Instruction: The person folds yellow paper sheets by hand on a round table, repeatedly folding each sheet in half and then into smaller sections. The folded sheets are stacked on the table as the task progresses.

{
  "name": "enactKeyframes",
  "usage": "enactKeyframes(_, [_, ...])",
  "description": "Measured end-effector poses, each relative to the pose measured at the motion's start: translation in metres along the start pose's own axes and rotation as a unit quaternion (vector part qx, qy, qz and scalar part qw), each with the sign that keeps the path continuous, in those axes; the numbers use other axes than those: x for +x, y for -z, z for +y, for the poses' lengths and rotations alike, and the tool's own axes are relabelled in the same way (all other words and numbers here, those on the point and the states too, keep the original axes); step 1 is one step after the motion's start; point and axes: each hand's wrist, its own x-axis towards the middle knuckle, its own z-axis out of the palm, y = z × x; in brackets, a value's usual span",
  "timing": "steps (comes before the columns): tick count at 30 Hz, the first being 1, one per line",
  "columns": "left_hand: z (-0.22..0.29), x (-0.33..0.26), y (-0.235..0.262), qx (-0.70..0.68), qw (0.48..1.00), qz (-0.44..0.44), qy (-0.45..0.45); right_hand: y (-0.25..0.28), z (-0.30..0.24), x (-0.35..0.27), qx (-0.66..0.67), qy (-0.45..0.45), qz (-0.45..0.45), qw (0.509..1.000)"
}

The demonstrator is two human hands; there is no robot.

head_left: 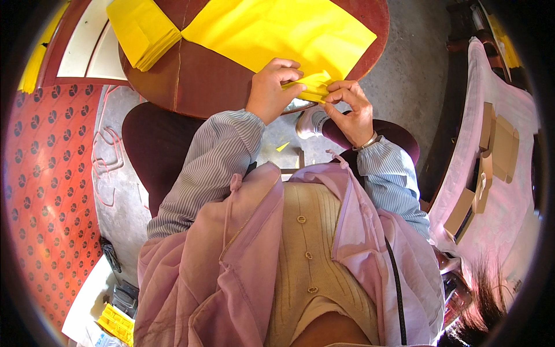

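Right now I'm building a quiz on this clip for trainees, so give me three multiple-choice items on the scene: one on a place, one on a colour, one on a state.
1. Where does the stack of folded sheets lie?
A. on the round wooden table
B. on the floor
C. in the person's lap

2. What colour is the large flat sheet?
A. white
B. yellow
C. blue

3. How is the small folded paper held?
A. lying loose, untouched
B. by one hand only
C. pinched between left hand and right hand

Answers: 1 A, the stack sits at the tabletop's far left; 2 B, it is bright yellow; 3 C, fingers of both hands close on it at the table's near edge.
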Motion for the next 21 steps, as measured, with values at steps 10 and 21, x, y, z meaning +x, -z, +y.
enactKeyframes(10, [0.018, -0.022, -0.046, 0.088, 0.988, 0.088, -0.087, 0.028, 0.011, 0.017, -0.213, 0.098, -0.033, 0.972])
enactKeyframes(21, [0.037, -0.003, -0.031, 0.105, 0.99, -0.024, -0.095, 0.059, 0.038, 0.044, -0.249, 0.201, -0.14, 0.937])
